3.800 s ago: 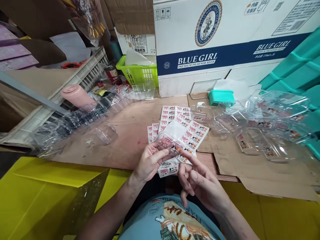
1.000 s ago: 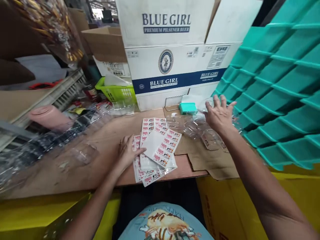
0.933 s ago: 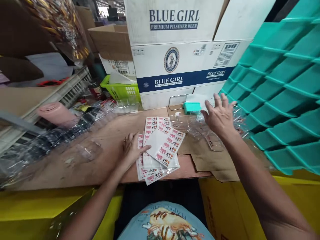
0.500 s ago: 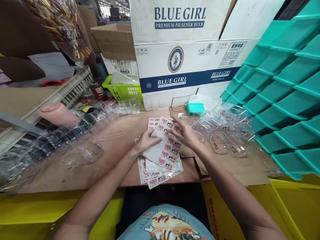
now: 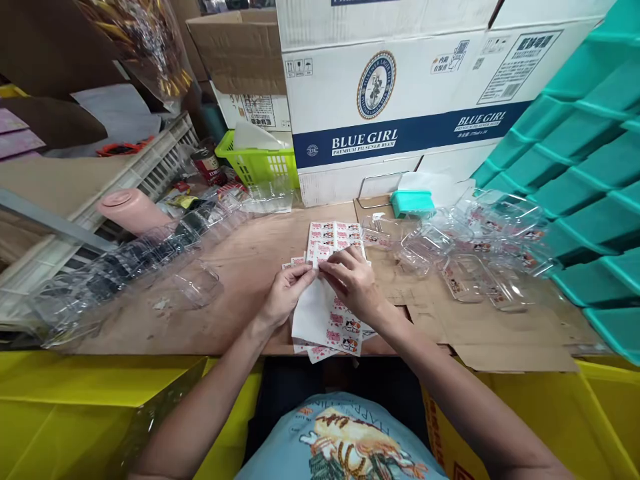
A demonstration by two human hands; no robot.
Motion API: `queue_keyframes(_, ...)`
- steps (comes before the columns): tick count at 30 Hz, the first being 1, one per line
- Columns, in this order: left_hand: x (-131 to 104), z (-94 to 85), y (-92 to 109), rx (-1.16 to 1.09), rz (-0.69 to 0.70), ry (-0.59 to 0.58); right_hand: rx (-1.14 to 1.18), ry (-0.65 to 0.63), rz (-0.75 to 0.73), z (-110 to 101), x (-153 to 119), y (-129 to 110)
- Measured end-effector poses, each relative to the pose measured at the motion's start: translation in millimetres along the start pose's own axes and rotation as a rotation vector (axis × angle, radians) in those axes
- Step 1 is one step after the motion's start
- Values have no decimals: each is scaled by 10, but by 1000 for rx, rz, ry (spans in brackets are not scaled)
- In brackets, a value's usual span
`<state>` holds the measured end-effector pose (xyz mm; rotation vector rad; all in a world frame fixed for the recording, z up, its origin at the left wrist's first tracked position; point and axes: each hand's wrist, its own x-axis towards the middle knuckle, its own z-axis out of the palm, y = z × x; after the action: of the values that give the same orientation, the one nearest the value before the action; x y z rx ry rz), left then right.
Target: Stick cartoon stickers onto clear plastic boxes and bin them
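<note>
A sticker sheet with a blank white strip and rows of pink lettering and cartoon cats lies tilted under my hands. My left hand is closed, thumb and forefinger pinching the sheet's upper left edge. Right beside it, my right hand pinches at the same spot with bent fingers, which hide whether a single sticker is between them. More sticker sheets lie flat behind, and others stick out beneath the one I hold.
Clear plastic boxes, some bearing cat stickers, cluster at the right near a small turquoise box. A row of nested clear boxes runs along the left. White cartons stand behind; stacked turquoise bins rise at the right.
My hands have come together, fingertips meeting at the sheet's upper left edge. Before, my left hand lay on the sheet and my right fingers were spread over it. The view has shifted.
</note>
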<state>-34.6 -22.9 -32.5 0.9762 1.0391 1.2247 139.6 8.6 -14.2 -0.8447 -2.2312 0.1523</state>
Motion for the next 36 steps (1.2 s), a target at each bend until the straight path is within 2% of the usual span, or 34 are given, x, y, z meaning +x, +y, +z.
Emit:
queue_keyframes(5,-36,-73,1,85,76,93,47,-8,11,61,13,-8)
queue_keyframes(9,-20,-113,-8,214,210,50,108,-40,-3,63,77,-45)
queue_keyframes(11,-15,-111,-23,269,237,46,215,-26,53,102,98,-59)
queue_keyframes(15,15,-183,-80,235,138,79,574,147,438,168,105,21)
queue_keyframes(17,46,-271,-94,277,96,94,667,253,587,134,105,117)
queue_keyframes(18,63,-308,-89,347,112,121,668,318,626,99,107,166)
queue_keyframes(20,90,-323,-51,544,225,230,580,448,634,20,113,230)
queue_keyframes(22,102,-223,11,657,351,290,386,504,545,-34,116,223)
queue_keyframes(24,97,-34,72,540,336,174,178,430,376,-40,103,144)
queue_keyframes(26,85,153,116,249,211,-11,77,286,212,-16,65,35)
queue_keyframes(28,71,255,140,-38,87,-75,109,177,123,-1,8,-48)
queue_keyframes(29,62,269,147,-147,48,-70,160,171,139,-4,-19,-67)
queue_keyframes(30,51,265,150,-227,22,-61,235,202,203,-16,-39,-70)
queue_keyframes(32,22,242,144,-324,7,-64,451,282,441,-50,-51,-39)
queue_keyframes(34,-23,242,124,-348,29,-89,719,250,675,-80,-27,5)
queue_keyframes(36,-95,257,103,-267,73,-90,922,189,780,-100,1,29)
